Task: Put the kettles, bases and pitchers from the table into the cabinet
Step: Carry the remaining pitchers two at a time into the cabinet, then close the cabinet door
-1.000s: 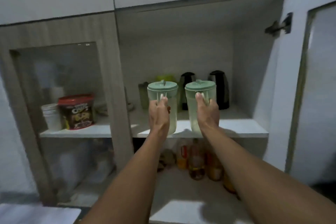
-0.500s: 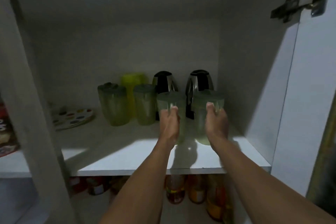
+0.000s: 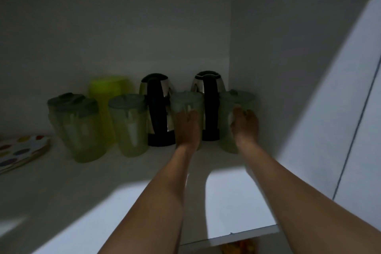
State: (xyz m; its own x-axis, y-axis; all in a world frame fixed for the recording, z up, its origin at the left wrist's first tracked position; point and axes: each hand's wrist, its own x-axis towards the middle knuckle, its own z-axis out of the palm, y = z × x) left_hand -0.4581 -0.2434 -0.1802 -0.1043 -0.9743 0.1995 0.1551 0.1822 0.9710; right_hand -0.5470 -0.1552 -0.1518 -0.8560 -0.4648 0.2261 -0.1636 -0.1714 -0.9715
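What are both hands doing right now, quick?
Left hand: closed around a green pitcher on the shelf.
Right hand: closed around the other green pitcher, beside the cabinet wall.

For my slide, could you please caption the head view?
Left hand and right hand each grip a green pitcher on the cabinet shelf, before two kettles.
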